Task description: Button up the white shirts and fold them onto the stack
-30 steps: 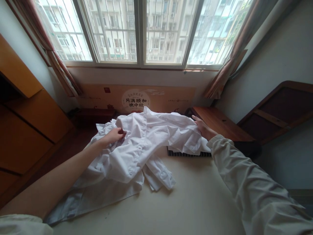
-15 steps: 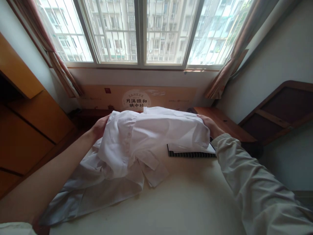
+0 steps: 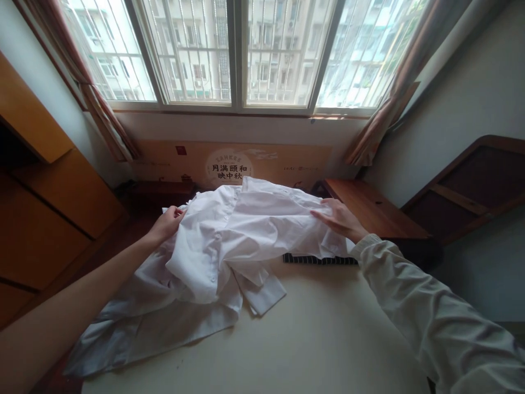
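A white button-up shirt (image 3: 258, 224) lies bunched across the table, its row of buttons running down the middle-left part and a cuff (image 3: 268, 295) folded out in front. My left hand (image 3: 169, 223) is closed on the shirt's left side, with the fingertips partly hidden in the cloth. On the right side, my right hand (image 3: 338, 216) grips the fabric near the far edge, thumb and fingers on the cloth. Under the shirt's right end, part of a black striped item (image 3: 320, 259) shows; the rest of it is covered.
The cream tabletop (image 3: 311, 334) extends toward me. Beyond it stand a brown wooden desk (image 3: 369, 210) at the right and a printed box panel (image 3: 270, 158) below the window. Orange-brown cabinets (image 3: 49, 219) are at the left, and a dark wooden frame (image 3: 471, 186) leans at the right.
My right hand has moved inward and slightly down from the shirt's right end. My left hand has come a little lower. The cloth's right end has dropped over the striped item.
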`<state>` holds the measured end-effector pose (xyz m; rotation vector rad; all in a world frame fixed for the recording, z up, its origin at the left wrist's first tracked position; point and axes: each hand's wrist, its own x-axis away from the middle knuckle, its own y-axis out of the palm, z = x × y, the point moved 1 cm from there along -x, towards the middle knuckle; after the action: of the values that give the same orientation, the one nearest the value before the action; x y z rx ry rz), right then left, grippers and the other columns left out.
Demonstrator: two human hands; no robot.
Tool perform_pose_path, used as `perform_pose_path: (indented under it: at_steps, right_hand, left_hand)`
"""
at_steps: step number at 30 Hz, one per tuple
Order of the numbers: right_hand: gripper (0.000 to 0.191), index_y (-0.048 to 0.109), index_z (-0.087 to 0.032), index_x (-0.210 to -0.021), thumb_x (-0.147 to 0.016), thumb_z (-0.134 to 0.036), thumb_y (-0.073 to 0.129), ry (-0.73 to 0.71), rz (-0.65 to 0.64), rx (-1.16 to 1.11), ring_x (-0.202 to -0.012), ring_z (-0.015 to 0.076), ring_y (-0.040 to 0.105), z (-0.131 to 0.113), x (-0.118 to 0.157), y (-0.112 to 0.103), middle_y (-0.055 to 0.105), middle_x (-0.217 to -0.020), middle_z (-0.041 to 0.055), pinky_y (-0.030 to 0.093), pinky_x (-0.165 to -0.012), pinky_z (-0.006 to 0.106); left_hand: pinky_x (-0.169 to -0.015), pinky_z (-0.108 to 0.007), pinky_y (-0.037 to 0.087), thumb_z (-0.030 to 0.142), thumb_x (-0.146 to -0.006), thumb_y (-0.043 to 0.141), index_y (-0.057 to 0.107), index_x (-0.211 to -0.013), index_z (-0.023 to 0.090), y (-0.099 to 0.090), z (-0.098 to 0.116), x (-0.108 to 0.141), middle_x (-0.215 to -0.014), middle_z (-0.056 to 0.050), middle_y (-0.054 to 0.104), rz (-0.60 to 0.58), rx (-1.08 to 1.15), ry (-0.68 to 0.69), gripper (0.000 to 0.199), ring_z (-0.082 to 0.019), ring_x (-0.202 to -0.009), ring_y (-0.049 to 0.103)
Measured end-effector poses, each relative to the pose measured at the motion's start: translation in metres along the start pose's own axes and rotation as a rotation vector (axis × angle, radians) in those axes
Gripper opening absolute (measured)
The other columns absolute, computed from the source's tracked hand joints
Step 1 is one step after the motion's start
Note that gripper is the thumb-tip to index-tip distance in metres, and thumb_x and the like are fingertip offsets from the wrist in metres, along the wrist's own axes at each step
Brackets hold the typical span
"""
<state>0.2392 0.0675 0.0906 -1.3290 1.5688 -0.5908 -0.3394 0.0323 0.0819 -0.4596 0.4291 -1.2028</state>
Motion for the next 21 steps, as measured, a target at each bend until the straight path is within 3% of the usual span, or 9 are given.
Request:
perform_pose_path:
  at_steps: [2, 4, 7, 10, 14, 18, 21]
  right_hand:
    - [0.051, 0.070, -0.020, -0.128, -0.088, -0.051, 0.075, -0.027, -0.072, 0.135, -0.122, 0.0359, 0.066, -0.008, 0.004, -0.002, 0.071, -0.132, 0.0162, 0.050, -0.102, 0.041]
    - [0.039, 0.072, -0.023, -0.125, -0.091, -0.042, 0.072, -0.004, -0.124, 0.261, -0.113, 0.0338, 0.069, -0.017, 0.007, -0.003, 0.075, -0.125, 0.0132, 0.051, -0.093, 0.039]
    - [0.026, 0.077, -0.023, -0.114, -0.099, -0.037, 0.061, -0.030, -0.119, 0.390, -0.106, 0.0319, 0.070, -0.032, 0.007, -0.004, 0.079, -0.114, 0.0127, 0.049, -0.087, 0.038]
    - [0.030, 0.079, -0.021, -0.102, -0.105, -0.035, 0.053, -0.180, -0.031, 0.444, -0.107, 0.0315, 0.067, -0.053, 0.007, -0.005, 0.078, -0.113, 0.0149, 0.046, -0.090, 0.040]
    - [0.034, 0.078, -0.018, -0.096, -0.108, -0.033, 0.050, -0.348, 0.065, 0.489, -0.096, 0.0281, 0.066, -0.084, 0.013, -0.008, 0.078, -0.107, 0.0139, 0.043, -0.092, 0.041]
    - [0.030, 0.077, -0.016, -0.094, -0.106, -0.026, 0.052, -0.482, 0.157, 0.461, -0.092, 0.0262, 0.065, -0.103, 0.018, -0.017, 0.078, -0.104, 0.0131, 0.042, -0.092, 0.040]
    - [0.022, 0.077, -0.019, -0.088, -0.099, -0.022, 0.059, -0.654, 0.052, 0.328, -0.093, 0.0248, 0.066, -0.106, 0.020, -0.018, 0.078, -0.104, 0.0106, 0.044, -0.090, 0.037]
  left_hand:
    - [-0.075, -0.035, 0.049, 0.059, -0.083, 0.072, 0.063, -0.086, 0.024, -0.006, 0.016, 0.010, -0.090, -0.008, 0.069, 0.172, -0.149, 0.174, 0.037, -0.030, -0.087, 0.065]
    - [-0.087, -0.036, 0.050, 0.057, -0.088, 0.069, 0.065, -0.091, 0.025, -0.007, 0.034, 0.020, -0.104, -0.011, 0.070, 0.206, -0.185, 0.372, 0.033, -0.032, -0.102, 0.065]
    - [-0.088, -0.035, 0.050, 0.057, -0.077, 0.082, 0.071, -0.094, 0.026, 0.003, 0.050, 0.033, -0.106, -0.010, 0.072, -0.045, -0.220, 0.510, 0.037, -0.034, -0.108, 0.066]
    - [-0.072, -0.032, 0.046, 0.058, -0.063, 0.093, 0.074, -0.087, 0.027, 0.020, 0.050, 0.040, -0.090, -0.008, 0.074, -0.245, -0.278, 0.513, 0.043, -0.032, -0.086, 0.068]
    - [-0.066, -0.030, 0.041, 0.053, -0.081, 0.078, 0.071, -0.077, 0.025, 0.041, 0.038, 0.043, -0.078, -0.005, 0.072, -0.422, -0.425, 0.537, 0.030, -0.024, -0.071, 0.064]
    - [-0.067, -0.028, 0.041, 0.046, -0.093, 0.063, 0.070, -0.079, 0.023, 0.041, 0.042, 0.044, -0.077, -0.003, 0.071, -0.609, -0.458, 0.602, 0.028, -0.020, -0.072, 0.060]
    - [-0.065, -0.026, 0.041, 0.047, -0.092, 0.063, 0.070, -0.084, 0.022, 0.033, 0.059, 0.044, -0.075, -0.001, 0.068, -0.810, -0.346, 0.555, 0.027, -0.018, -0.070, 0.058]
